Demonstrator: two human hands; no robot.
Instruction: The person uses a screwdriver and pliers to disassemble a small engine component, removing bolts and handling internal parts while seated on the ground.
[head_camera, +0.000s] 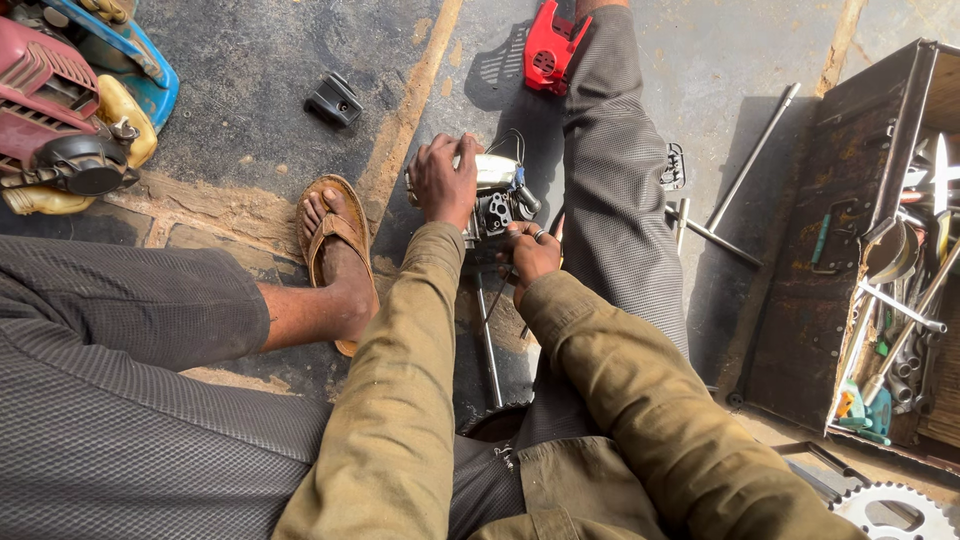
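Left arm: olive sleeve, stretched forward from the lower middle, elbow nearly straight.
Left hand (443, 180): palm down, back of the hand toward the camera, fingers curled over and clamped in a closed grip.
Right arm: olive sleeve, bent, forearm angled in from the lower right toward the left hand.
Right hand (528, 252): just below and right of the left hand, fingers curled inward in a pinching grip, a ring on one finger.
Hands together: close, almost touching.
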